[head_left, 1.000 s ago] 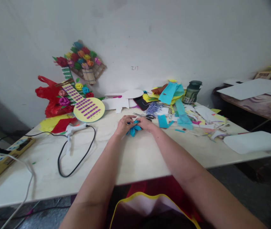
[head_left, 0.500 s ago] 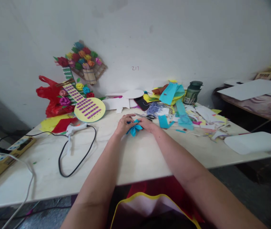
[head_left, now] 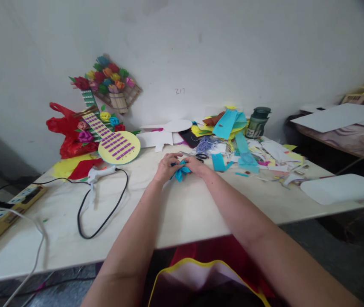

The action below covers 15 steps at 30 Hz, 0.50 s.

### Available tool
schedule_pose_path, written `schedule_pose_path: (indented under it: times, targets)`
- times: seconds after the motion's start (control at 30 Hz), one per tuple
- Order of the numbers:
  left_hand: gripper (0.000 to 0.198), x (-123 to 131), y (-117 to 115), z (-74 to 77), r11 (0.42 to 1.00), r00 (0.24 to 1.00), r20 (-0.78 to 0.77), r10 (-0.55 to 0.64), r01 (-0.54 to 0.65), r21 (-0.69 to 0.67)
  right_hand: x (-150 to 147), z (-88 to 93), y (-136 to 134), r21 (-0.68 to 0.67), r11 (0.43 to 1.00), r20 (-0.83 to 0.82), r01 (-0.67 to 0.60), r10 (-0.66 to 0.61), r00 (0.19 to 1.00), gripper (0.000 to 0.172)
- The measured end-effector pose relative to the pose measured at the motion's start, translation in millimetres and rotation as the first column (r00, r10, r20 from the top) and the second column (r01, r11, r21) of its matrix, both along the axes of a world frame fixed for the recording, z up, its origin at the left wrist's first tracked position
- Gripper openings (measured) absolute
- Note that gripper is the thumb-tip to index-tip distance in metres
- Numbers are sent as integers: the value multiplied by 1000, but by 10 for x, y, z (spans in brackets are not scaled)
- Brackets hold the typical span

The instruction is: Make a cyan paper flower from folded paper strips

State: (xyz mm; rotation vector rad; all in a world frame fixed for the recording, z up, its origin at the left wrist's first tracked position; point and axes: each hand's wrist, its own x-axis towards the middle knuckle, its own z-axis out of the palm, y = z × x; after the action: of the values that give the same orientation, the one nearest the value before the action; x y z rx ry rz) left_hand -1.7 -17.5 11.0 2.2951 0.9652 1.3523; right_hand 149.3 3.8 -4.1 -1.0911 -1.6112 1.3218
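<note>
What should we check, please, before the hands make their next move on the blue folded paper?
1. Grip: left hand and right hand both pinch the blue folded paper: ok.
2. Support: the paper sits low over the table, but whether it touches: cannot tell.
3. Folds under the fingers: hidden, cannot tell.
4. Scissors lie just behind the right hand, apart from the fingers: ok.
5. Glue gun lies well to the left of both hands: ok.
6. Its black cord loops left of the left forearm, not under it: ok.
</note>
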Motion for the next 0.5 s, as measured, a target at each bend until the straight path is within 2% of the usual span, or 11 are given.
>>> schedule_pose_path:
  times: [0.17, 0.33, 0.4, 0.5]
  targets:
    - [22, -16, -4, -12, 986, 971, 237, 24, 16, -168, 10, -13, 4, 2, 1000, -53, 6, -6, 999, 10]
    - [43, -51, -34, 3, 903, 876, 448, 177, 37, -429, 5, -20, 4, -4, 999, -69, 34, -34, 997, 15]
    - [44, -65, -35, 5, 894, 855, 482, 190, 52, -445, 5, -25, 10, 8, 999, -83, 45, -45, 996, 17]
    - [43, -85, -28, -2, 902, 877, 453, 160, 56, -428, 11, -33, 25, 24, 998, -101, 66, -63, 993, 20]
